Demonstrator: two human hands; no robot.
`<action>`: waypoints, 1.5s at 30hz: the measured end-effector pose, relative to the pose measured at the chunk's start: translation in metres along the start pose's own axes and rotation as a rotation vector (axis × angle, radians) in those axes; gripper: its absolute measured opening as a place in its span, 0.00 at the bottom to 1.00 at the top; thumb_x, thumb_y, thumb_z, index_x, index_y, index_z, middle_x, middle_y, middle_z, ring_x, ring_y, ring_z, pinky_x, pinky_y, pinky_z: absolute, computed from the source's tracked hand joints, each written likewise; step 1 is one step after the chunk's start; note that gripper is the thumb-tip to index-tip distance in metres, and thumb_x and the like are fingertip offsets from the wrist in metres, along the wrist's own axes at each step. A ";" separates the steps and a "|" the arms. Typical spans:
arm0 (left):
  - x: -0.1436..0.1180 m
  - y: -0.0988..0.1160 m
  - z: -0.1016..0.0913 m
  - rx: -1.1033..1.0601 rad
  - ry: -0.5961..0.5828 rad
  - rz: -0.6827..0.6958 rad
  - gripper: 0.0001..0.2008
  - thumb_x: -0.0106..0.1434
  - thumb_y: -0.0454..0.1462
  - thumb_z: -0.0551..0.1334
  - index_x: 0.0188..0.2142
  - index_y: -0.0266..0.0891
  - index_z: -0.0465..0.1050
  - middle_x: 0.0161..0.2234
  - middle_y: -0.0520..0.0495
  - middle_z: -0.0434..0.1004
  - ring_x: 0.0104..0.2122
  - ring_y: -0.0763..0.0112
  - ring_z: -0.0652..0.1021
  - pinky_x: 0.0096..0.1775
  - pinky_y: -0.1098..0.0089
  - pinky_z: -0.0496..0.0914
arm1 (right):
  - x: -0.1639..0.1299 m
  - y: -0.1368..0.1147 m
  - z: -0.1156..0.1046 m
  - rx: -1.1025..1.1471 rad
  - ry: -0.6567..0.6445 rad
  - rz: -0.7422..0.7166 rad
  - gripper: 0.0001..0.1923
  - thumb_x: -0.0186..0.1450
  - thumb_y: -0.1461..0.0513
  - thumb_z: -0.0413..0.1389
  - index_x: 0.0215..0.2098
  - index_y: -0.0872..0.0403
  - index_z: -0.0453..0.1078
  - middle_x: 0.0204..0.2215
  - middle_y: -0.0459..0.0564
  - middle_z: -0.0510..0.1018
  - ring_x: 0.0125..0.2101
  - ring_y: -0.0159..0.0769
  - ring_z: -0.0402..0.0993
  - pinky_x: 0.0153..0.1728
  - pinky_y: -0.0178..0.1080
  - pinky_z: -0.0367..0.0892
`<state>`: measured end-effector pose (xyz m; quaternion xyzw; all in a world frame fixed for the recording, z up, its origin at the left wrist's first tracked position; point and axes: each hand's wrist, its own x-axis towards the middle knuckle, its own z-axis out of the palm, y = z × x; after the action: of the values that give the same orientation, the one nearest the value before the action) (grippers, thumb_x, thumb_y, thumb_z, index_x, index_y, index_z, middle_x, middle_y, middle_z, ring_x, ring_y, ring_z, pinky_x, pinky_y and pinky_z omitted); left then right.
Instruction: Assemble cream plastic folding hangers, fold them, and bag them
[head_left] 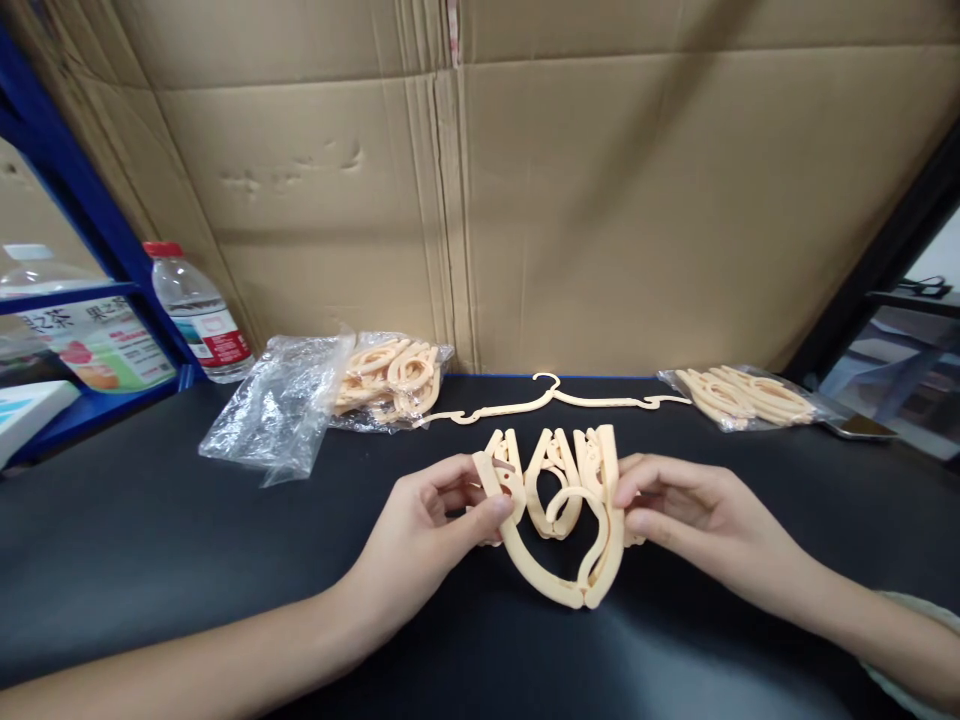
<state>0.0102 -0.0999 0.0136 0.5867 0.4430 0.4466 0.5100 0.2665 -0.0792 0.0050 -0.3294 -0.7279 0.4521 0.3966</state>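
A cream plastic folding hanger [541, 578] is held up between both hands, its two arms partly folded and its curved hook lying between them. My left hand [431, 540] pinches the left arm between thumb and fingers. On the other side, my right hand [697, 515] grips the right arm, its fingertips partly hidden behind it. Just behind the held piece, several more folded hangers [551, 465] lie on the black table, some partly covered by my hands. Farther back lies one unfolded hanger [517, 409] with its hook toward the cardboard.
At the back left, clear plastic bags [281, 400] lie beside bagged folded hangers [394, 375]. Another bag of hangers [742, 396] is at the back right, near a dark flat object [859, 428]. A red-capped bottle [199, 315] stands by the blue frame. Cardboard [600, 200] walls the back.
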 end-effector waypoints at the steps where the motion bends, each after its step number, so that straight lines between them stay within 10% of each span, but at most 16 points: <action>1: 0.000 -0.001 0.000 -0.013 -0.006 -0.004 0.11 0.58 0.42 0.68 0.38 0.37 0.77 0.35 0.46 0.80 0.36 0.66 0.78 0.36 0.70 0.74 | -0.001 -0.002 0.002 -0.004 -0.047 -0.011 0.06 0.64 0.58 0.59 0.37 0.52 0.75 0.38 0.51 0.77 0.37 0.37 0.77 0.38 0.38 0.75; 8: 0.003 -0.005 0.001 -0.165 0.023 0.023 0.18 0.57 0.36 0.69 0.46 0.40 0.70 0.37 0.49 0.77 0.33 0.71 0.77 0.34 0.72 0.75 | -0.009 -0.006 0.007 0.034 -0.274 0.030 0.21 0.65 0.62 0.57 0.55 0.39 0.70 0.56 0.50 0.68 0.41 0.36 0.77 0.43 0.41 0.76; 14: -0.003 -0.007 0.000 -0.154 -0.089 0.150 0.08 0.59 0.33 0.67 0.37 0.41 0.69 0.40 0.49 0.74 0.43 0.69 0.77 0.45 0.69 0.74 | -0.010 -0.004 0.007 0.074 -0.254 0.058 0.25 0.65 0.64 0.56 0.59 0.37 0.65 0.62 0.49 0.58 0.45 0.37 0.74 0.48 0.44 0.74; 20: -0.010 -0.004 0.004 -0.052 -0.298 0.170 0.17 0.61 0.31 0.64 0.49 0.47 0.74 0.58 0.46 0.64 0.58 0.60 0.69 0.57 0.61 0.68 | -0.011 -0.005 0.007 0.069 -0.266 0.072 0.27 0.64 0.64 0.58 0.59 0.38 0.64 0.64 0.49 0.55 0.49 0.40 0.72 0.49 0.44 0.74; 28: -0.005 -0.007 0.002 -0.121 -0.257 0.178 0.18 0.62 0.33 0.65 0.51 0.49 0.73 0.59 0.48 0.62 0.56 0.60 0.70 0.57 0.61 0.68 | -0.012 -0.002 0.005 0.044 -0.220 0.038 0.27 0.66 0.62 0.57 0.62 0.40 0.61 0.66 0.50 0.50 0.64 0.50 0.53 0.54 0.46 0.69; 45: -0.017 -0.008 -0.004 0.069 -0.437 0.223 0.30 0.63 0.29 0.62 0.59 0.60 0.61 0.66 0.55 0.54 0.64 0.62 0.59 0.62 0.57 0.61 | -0.014 -0.011 -0.005 -0.208 -0.258 0.002 0.23 0.67 0.58 0.55 0.61 0.39 0.62 0.62 0.48 0.63 0.64 0.45 0.54 0.61 0.49 0.57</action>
<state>0.0020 -0.1151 0.0042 0.7317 0.2700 0.3473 0.5207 0.2765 -0.0927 0.0126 -0.3085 -0.8153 0.4135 0.2630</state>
